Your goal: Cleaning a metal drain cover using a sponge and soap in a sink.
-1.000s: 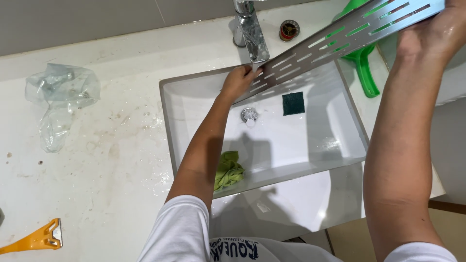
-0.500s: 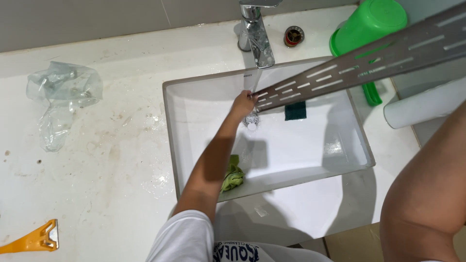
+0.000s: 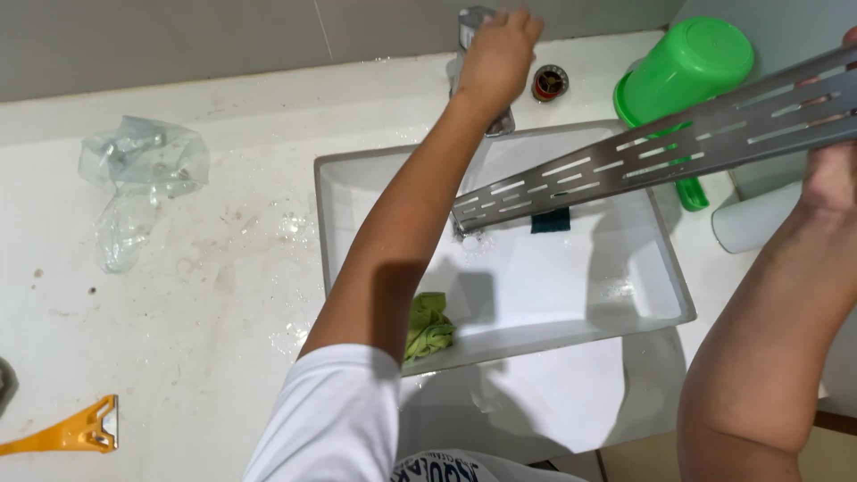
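My left hand (image 3: 496, 49) rests on top of the chrome faucet (image 3: 475, 20) at the back of the white rectangular sink (image 3: 332, 223), fingers curled over its handle. My right hand (image 3: 835, 170) grips one end of a long slotted metal grate (image 3: 643, 161), which slants across the sink with its lower end above the basin near the drain. A green cloth (image 3: 428, 326) lies crumpled in the sink's front left corner. A dark green scouring pad (image 3: 550, 220) sits in the basin behind the grate.
A green plastic jug (image 3: 692, 67) lies upside down right of the faucet, next to a small round drain fitting (image 3: 550, 82). A crumpled clear plastic bag (image 3: 134, 174) lies on the stained white counter (image 3: 178, 295). An orange scraper (image 3: 67, 433) sits at the front left. A white tube (image 3: 754, 223) lies at right.
My left hand has let go of the grate's lower end and gone up to the faucet. The grate stays held by my right hand alone.
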